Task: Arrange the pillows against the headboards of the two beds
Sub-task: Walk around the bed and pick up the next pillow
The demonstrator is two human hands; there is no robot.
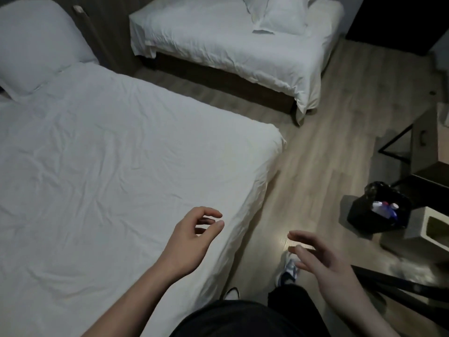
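While both hands hang empty, white pillows (36, 47) lie plump.

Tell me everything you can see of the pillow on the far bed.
The pillow is white, in a fabric case with a flat flanged border; the cloth looks smooth with light creases. It lies on the far bed, near the middle of the mattress toward the top of the picture, set at an angle, one corner pointing toward the camera. Its upper part is cut off by the frame. Only the bedcover touches it; neither hand is near.
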